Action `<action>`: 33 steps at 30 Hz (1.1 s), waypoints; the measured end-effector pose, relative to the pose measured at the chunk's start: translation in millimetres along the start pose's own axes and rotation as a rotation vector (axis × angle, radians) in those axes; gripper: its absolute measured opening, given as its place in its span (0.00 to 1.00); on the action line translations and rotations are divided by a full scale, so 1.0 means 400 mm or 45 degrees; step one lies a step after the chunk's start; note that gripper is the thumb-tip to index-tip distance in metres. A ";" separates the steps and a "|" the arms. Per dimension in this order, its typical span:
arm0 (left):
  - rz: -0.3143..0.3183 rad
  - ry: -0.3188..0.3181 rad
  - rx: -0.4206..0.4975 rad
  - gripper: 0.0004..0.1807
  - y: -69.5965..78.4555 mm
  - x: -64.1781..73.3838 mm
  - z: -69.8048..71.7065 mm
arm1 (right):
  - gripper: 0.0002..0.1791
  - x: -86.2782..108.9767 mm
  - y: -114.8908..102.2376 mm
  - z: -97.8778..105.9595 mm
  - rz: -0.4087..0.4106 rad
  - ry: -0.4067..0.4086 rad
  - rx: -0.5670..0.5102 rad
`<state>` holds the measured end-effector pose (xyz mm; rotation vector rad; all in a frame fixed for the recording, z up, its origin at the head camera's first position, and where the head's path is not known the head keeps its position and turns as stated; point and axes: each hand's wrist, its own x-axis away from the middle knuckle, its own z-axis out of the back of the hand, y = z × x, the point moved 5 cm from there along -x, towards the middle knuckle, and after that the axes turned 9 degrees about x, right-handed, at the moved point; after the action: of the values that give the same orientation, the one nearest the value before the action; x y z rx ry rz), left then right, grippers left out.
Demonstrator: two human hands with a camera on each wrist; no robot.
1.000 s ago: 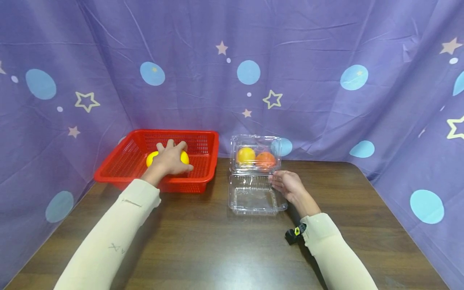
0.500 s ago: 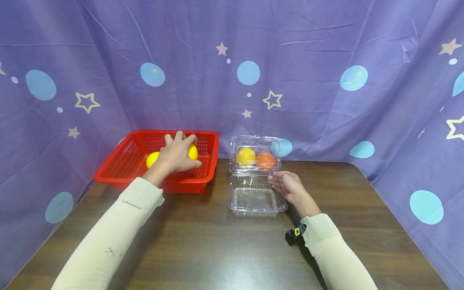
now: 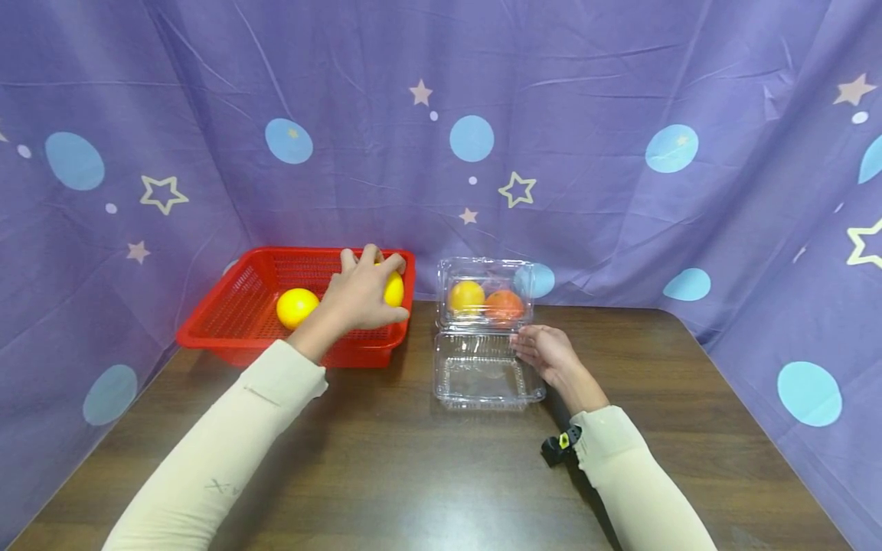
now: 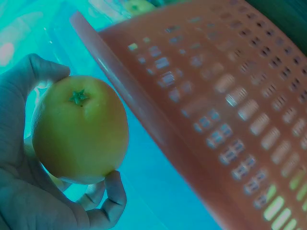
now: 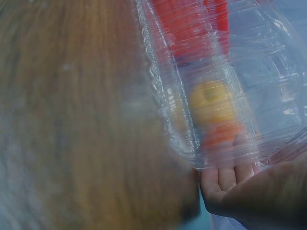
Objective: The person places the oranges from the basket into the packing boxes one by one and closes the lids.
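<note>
In the head view my left hand [image 3: 361,298] grips a yellow orange [image 3: 393,289] over the right side of the red plastic basket [image 3: 220,306]. The left wrist view, tinted, shows this orange [image 4: 81,134] between thumb and fingertips, its green stem end visible, beside the basket wall [image 4: 139,120]. Another yellow orange [image 3: 298,308] lies in the basket. My right hand [image 3: 551,356] rests its fingers against the right side of an open clear plastic container [image 3: 482,375]. A yellow fruit [image 3: 467,296] and a red-orange fruit [image 3: 504,306] show through its raised rear half; whether inside or behind, I cannot tell.
Basket and container stand side by side at the back of a brown wooden table [image 3: 413,474]. A purple curtain [image 3: 386,184] with stars and ovals hangs behind them and along both sides. A black strap device [image 3: 560,445] sits at the right wrist.
My left hand has moved to the right with the orange, toward the basket's right rim. The orange left in the basket is now fully uncovered. The right hand has stayed in place.
</note>
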<state>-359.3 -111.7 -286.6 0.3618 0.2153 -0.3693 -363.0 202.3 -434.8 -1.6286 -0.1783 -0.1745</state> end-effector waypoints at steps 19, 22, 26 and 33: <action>-0.210 -0.018 -0.066 0.45 0.142 0.010 -0.076 | 0.05 0.002 -0.001 0.000 -0.009 0.010 0.002; -0.229 -0.022 -0.062 0.43 0.160 0.013 -0.091 | 0.05 0.001 0.000 0.000 -0.007 0.008 0.003; -0.247 -0.042 -0.048 0.38 0.181 0.019 -0.115 | 0.05 0.000 0.001 0.000 -0.006 0.005 0.001; -0.290 -0.103 -0.069 0.40 0.214 0.030 -0.163 | 0.05 0.003 -0.001 -0.003 -0.001 -0.002 -0.006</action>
<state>-324.2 -16.2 -323.4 0.2686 0.1871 -0.6003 -361.9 201.1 -433.8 -1.6337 -0.1797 -0.1740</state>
